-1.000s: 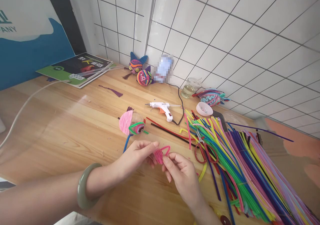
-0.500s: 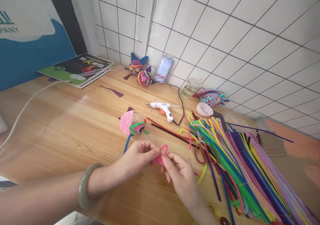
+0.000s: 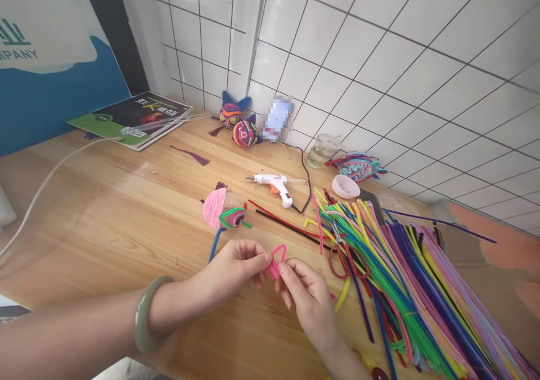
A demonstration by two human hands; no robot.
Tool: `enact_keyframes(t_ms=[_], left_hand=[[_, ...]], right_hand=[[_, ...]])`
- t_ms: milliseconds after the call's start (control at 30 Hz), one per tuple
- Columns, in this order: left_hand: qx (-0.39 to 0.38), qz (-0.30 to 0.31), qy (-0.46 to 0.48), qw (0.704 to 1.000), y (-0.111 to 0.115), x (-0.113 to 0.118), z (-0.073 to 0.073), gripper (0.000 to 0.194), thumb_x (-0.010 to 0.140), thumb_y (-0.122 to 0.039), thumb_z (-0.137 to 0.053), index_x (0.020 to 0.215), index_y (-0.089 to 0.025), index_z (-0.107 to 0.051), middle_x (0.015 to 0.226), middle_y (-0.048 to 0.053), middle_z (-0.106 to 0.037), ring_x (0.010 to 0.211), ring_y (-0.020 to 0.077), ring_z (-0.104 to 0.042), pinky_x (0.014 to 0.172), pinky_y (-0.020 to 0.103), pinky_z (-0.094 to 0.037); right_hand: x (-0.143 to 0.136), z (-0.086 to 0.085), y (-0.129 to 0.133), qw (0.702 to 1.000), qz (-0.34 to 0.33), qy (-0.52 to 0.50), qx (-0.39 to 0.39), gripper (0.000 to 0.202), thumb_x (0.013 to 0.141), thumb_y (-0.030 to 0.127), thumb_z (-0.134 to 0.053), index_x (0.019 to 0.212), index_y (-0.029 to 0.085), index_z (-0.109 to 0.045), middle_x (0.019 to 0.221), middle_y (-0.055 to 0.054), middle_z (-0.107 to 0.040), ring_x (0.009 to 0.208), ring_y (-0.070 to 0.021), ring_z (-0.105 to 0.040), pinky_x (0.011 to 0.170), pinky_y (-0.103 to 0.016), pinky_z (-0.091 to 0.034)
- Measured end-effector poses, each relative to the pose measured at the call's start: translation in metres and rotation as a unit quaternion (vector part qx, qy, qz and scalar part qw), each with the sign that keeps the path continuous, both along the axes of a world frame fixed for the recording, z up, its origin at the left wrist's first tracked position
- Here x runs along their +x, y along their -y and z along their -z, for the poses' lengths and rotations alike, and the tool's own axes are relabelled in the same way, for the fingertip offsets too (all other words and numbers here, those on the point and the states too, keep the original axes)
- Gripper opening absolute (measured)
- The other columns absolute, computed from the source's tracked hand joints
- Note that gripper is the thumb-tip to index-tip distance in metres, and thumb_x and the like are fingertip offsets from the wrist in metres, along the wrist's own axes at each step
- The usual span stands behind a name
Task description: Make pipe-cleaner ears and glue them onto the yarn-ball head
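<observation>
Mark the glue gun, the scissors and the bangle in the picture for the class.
Glue gun (image 3: 280, 185): head view, on its white body.
Scissors (image 3: 363, 266): head view, on a red handle.
Bangle (image 3: 142, 319): head view, on its green band.

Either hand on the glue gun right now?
No, the glue gun lies on the table beyond both hands, which hold the pink piece.

Things by the tiled wall (image 3: 379, 59)
A book (image 3: 130, 122) lies far left on the bench (image 3: 105, 211); a blurry phone (image 3: 277, 120) and glass jar (image 3: 319, 155) sit right.
</observation>
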State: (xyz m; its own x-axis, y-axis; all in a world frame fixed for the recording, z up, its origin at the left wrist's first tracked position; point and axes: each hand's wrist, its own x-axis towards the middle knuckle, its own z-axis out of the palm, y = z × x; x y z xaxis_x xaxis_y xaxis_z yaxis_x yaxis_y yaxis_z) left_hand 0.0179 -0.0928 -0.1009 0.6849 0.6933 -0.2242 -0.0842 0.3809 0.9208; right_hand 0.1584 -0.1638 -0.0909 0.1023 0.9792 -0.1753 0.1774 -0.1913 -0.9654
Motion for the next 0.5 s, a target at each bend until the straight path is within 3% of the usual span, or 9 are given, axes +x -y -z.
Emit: enact_keyframes(t_ms=[267, 500], left_hand=[[0.045, -0.015, -0.025, 0.999, 0.0041, 0.0002, -0.0087, 0.027, 0.075, -0.036, -0.056, 0.064, -0.012, -0.056, 0.060, 0.002, -0.059, 0.056, 0.0106, -0.050, 0.056, 0.022, -0.039], [0.100, -0.014, -0.024, 0.995, 0.0075, -0.0029, -0.0072, 0.022, 0.079, -0.030, -0.052, 0.068, -0.011, -0.057, 0.065, 0.002, -0.059, 0.061, 0.0117, -0.050, 0.059, 0.023, -0.039]], right_hand=[[-0.0030, 0.0013, 0.0044, 0.995, -0.012, 0.084, 0.049, 0.030, 0.086, 0.034, -0.043, 0.062, 0.018, -0.045, 0.055, 0.005, -0.037, 0.050, -0.0087, -0.035, 0.048, -0.021, -0.029], [-0.0026, -0.0012, 0.0047, 0.989, -0.022, 0.122, 0.079, 0.029, 0.085, 0.032, -0.042, 0.059, 0.018, -0.042, 0.054, 0.005, -0.036, 0.050, -0.0095, -0.036, 0.048, -0.022, -0.029]])
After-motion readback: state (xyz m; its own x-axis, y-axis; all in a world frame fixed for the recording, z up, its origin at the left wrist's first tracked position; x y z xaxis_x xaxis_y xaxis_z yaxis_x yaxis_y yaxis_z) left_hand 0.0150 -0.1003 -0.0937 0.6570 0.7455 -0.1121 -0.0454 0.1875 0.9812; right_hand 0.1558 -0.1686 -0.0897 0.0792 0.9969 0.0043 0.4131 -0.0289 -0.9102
